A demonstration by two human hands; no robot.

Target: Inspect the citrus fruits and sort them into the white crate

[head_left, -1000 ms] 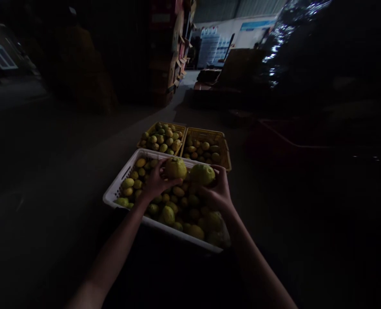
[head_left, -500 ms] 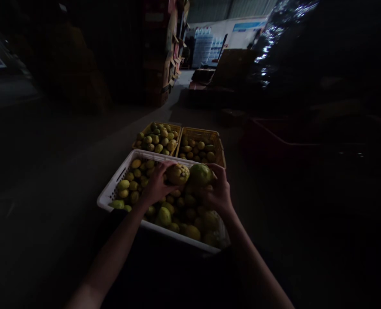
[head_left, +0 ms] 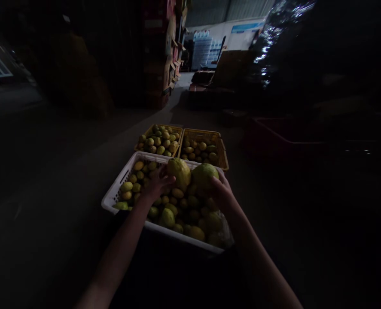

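My left hand is closed around a large, bumpy yellow-green fruit, its kind hard to tell in the dim light. Beside it, my right hand grips a rounder, greener fruit from the right side. Both fruits are held up close together above a white plastic crate. Inside that crate lie many yellow and green fruits of mixed sizes, partly hidden by my hands and forearms.
Beyond the white crate stand two yellow crates, a fuller left one and a right one, both with fruit. A dark red bin is to the right. Stacked cartons rise behind, with wrapped bottles farther back.
The fruit in my left hand has turned so that its long side shows and it stands more upright. My right hand still grips the greener fruit, with its thumb now showing across it.
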